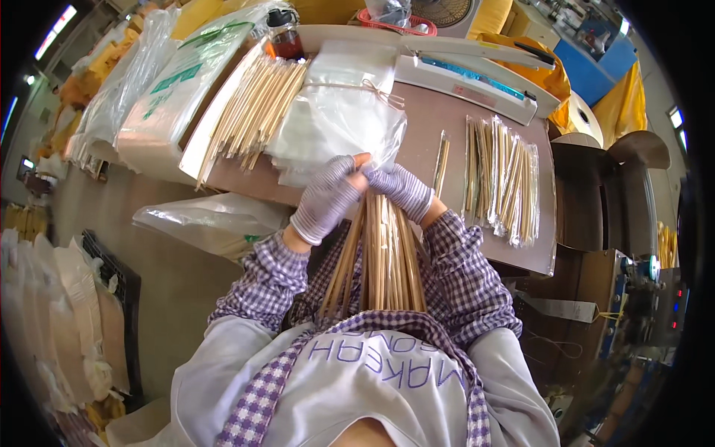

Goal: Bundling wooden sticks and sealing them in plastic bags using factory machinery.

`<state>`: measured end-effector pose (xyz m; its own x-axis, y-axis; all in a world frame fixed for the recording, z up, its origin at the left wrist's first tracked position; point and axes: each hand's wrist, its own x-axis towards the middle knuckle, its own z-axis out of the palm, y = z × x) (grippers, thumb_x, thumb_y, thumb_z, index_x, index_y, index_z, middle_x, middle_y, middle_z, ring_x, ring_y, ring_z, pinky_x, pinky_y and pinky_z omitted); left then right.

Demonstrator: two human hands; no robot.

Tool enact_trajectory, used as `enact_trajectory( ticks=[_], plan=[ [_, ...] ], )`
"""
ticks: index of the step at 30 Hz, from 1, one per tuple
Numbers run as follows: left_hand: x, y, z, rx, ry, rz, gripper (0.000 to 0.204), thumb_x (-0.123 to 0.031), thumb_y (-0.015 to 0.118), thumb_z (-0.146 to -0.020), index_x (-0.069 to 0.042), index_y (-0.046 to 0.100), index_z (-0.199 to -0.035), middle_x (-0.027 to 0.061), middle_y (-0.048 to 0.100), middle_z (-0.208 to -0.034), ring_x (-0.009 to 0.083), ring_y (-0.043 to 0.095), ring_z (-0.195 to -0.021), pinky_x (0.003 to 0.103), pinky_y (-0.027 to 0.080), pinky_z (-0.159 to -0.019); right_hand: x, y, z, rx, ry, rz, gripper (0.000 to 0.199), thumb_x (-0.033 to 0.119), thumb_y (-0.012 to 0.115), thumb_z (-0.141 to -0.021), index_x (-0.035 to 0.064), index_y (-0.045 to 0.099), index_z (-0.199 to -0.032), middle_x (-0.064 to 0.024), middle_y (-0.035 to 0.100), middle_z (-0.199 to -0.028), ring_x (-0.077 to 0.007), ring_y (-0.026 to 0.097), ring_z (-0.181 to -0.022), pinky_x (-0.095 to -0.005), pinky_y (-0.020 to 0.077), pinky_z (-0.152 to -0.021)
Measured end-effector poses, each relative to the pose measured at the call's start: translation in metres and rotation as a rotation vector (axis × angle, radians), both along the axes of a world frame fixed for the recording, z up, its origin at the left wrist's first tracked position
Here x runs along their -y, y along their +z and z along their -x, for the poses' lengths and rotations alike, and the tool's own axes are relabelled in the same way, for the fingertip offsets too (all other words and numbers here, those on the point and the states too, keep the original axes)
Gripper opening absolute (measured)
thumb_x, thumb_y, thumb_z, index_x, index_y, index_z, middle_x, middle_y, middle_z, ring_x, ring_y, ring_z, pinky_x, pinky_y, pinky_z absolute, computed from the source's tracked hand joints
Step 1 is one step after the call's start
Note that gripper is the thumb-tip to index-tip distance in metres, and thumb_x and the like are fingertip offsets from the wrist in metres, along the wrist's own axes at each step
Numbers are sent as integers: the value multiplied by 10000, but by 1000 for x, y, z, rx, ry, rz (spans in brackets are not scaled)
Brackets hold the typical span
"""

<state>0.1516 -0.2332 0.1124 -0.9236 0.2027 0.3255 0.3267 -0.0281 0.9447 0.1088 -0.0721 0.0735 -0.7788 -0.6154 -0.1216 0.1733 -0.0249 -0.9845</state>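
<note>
Both my hands wear striped gloves with bare fingertips and meet at the table's near edge. My left hand (326, 195) and my right hand (402, 188) are closed, fingertips pinched together at the near corner of a clear plastic bag (383, 141). This corner belongs to a stack of clear bags (328, 123) tied with a string. Just below my hands, a bundle of thin wooden sticks (383, 261) stands against my apron, some with shiny wrapping. My fingers partly hide the sticks' upper ends and the pinched film.
Loose sticks (257, 104) lie left of the bag stack. Wrapped sticks (500, 179) lie on the table's right, with a few (442, 160) apart. A bag sealer (469, 86) stands behind. Large plastic bags (179, 89) and a dark-lidded bottle (284, 33) are at left.
</note>
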Motion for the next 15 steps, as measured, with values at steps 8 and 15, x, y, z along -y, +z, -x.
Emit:
enact_trajectory(
  ticks=[8, 15],
  plan=[
    [2, -13, -7, -302, 398, 443, 245, -138, 666, -707, -3, 532, -860, 97, 546, -792, 174, 529, -611, 306, 431, -524, 2, 29, -17, -29, -62, 7, 454, 409, 630, -767, -19, 629, -919, -65, 617, -845, -125, 541, -797, -263, 431, -764],
    [-1, -18, -12, -55, 226, 301, 158, -164, 640, -782, -30, 589, -850, 20, 562, -687, 78, 468, -594, 231, 411, -546, -5, 18, -16, 37, -82, 14, 386, 326, 637, -776, -16, 628, -955, -67, 625, -871, -129, 552, -827, -249, 420, -795]
  ],
)
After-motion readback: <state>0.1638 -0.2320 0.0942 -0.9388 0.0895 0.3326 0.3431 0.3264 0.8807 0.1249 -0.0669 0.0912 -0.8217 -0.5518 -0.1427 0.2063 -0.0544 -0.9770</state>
